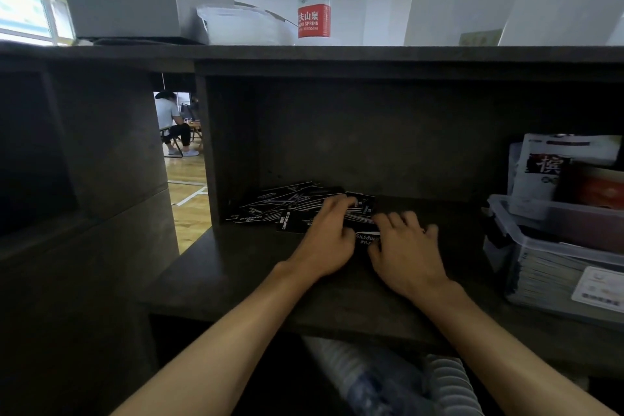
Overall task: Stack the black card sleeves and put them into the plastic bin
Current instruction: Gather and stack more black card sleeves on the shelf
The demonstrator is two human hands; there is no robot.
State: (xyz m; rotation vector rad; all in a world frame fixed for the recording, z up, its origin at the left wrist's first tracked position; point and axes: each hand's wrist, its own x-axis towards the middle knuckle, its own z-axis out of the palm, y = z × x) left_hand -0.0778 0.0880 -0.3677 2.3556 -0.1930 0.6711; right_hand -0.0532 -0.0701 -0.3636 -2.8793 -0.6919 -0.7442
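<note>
- Both bare forearms reached forward from the 6 o'clock edge into the open compartment of a dark grey wooden shelf unit, the palms turned down.
- The left hand lay on the near right edge of a loose, fanned pile of flat black card sleeves with white print; its fingers were stretched forward and slightly bent over the sleeves, pressing rather than visibly pinching.
- The right hand sat just beside the left, toward 3 o'clock, with fingers spread and bent onto the shelf board; its thumb side touched one black sleeve that showed in the gap between the hands. Whether that hand actually gripped a sleeve could not be told.
- The sleeves were spread over the shelf floor toward 10 o'clock from the hands, overlapping at mixed angles, not yet squared into a stack.
- A clear plastic bin with a clip-on rim stood at 3 o'clock on the same board, well apart from the pile, with paper packets standing in it.
- On the top of the unit at 12 o'clock stood a clear water bottle with a red and white label, a white box to its left.
</note>
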